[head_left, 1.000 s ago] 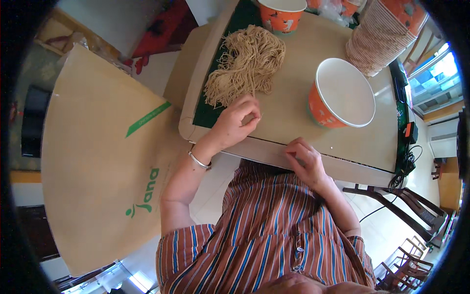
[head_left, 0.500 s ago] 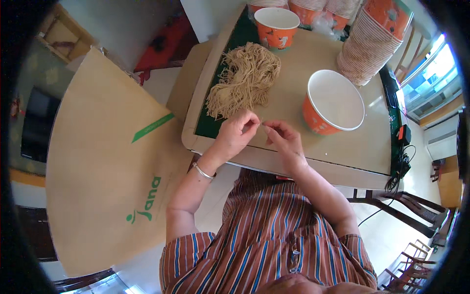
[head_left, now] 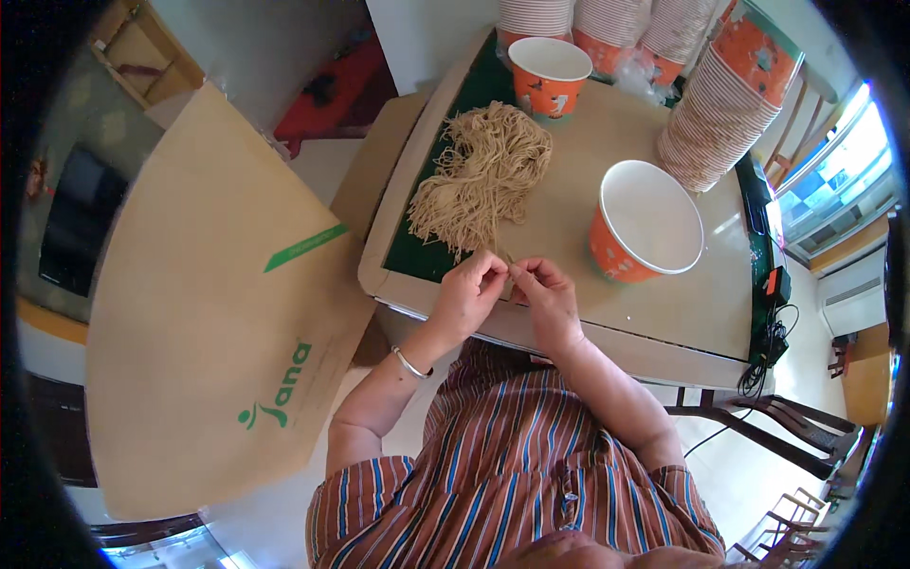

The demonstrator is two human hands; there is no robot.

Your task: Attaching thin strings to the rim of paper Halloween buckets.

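Left hand [head_left: 469,289] and right hand [head_left: 542,289] meet fingertip to fingertip at the near table edge [head_left: 531,327], both pinching a thin strand of tan fibre [head_left: 508,263]; strand too fine to see whether it is taut; pile of tan fibre [head_left: 485,175] lies just beyond the hands on the dark green mat [head_left: 417,251]; best to keep the pinch light and draw toward the body, clear of the pile; open paper bowl [head_left: 649,220] stands near on the right; bare tabletop between bowl and hands gives working room; stacked bowls [head_left: 725,100] crowd the far side.
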